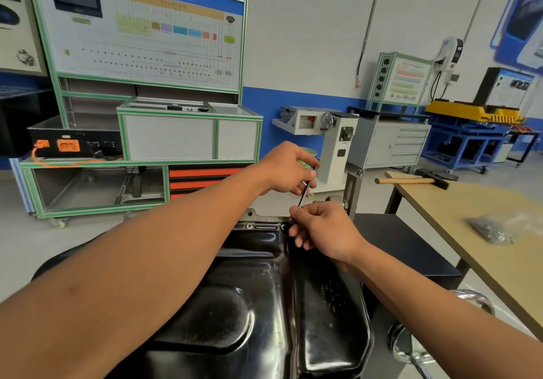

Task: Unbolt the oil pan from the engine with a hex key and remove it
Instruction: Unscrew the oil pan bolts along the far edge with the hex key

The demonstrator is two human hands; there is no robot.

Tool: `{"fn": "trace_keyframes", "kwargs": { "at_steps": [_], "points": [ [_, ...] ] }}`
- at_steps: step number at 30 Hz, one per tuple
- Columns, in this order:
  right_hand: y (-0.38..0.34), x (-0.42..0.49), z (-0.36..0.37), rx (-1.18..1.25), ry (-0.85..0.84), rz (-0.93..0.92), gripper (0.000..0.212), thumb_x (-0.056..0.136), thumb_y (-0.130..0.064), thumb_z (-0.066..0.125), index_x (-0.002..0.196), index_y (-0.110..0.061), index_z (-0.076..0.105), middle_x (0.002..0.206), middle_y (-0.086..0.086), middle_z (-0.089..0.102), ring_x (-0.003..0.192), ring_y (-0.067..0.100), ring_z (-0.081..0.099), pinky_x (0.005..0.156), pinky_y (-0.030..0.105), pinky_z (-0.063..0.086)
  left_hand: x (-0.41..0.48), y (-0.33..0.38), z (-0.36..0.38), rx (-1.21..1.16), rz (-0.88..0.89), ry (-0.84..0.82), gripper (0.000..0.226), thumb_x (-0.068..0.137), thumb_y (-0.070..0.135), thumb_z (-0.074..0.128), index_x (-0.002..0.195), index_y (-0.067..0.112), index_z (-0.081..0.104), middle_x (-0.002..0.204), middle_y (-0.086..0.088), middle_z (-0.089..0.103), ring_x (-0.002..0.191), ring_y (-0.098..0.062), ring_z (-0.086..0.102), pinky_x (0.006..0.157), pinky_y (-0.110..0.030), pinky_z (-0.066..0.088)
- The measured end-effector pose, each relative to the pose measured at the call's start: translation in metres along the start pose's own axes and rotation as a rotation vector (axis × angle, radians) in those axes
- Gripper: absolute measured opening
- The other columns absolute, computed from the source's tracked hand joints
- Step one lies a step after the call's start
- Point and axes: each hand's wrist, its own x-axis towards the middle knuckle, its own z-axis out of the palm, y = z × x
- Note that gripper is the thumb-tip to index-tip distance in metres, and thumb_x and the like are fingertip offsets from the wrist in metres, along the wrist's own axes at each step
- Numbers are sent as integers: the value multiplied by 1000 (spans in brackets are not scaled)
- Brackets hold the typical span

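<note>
The pan (264, 305) is black and glossy, with a deep rounded sump on the left and a flatter part on the right, and it lies bottom-up in the low middle of the view. Its far rim has slots and one bolt (249, 226) that can be seen. At the far right corner of this rim stands the key (302, 195), a thin black rod tilted to the right. The left hand (289, 170) pinches its upper end between thumb and fingers. The right hand (323, 231) has its fingers curled round the lower part, just above the rim. The tip of the key and the bolt under it are hidden by the right fingers, so I cannot tell if the tip sits in a head. The near end of the pan is cut off by the frame, and the left forearm covers its left side. On the right is a table (470, 202) with a hammer (411, 180) and a blurred bag (493, 228) of small metal parts. Behind stand a green-framed board (147, 34) and a grey stand (335, 146).
</note>
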Motion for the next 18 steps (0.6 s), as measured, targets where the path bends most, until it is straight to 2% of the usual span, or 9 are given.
{"fn": "trace_keyframes", "kwargs": {
  "at_steps": [10, 18],
  "points": [
    [-2, 4, 8, 55, 72, 48, 35, 101, -17, 57, 69, -5, 62, 52, 4, 63, 37, 10, 52, 39, 19, 43, 0, -5, 9, -84, -33, 2, 31, 99, 0, 55, 129, 6, 59, 81, -15, 65, 52, -16, 58, 50, -21, 51],
    [1, 5, 7, 72, 83, 67, 32, 101, -18, 57, 72, -5, 60, 52, 4, 64, 36, 12, 52, 36, 19, 41, 6, 0, 12, 139, -3, -83, 34, 101, 7, 54, 134, 11, 57, 89, -11, 70, 64, -19, 59, 62, -32, 56]
  ]
}}
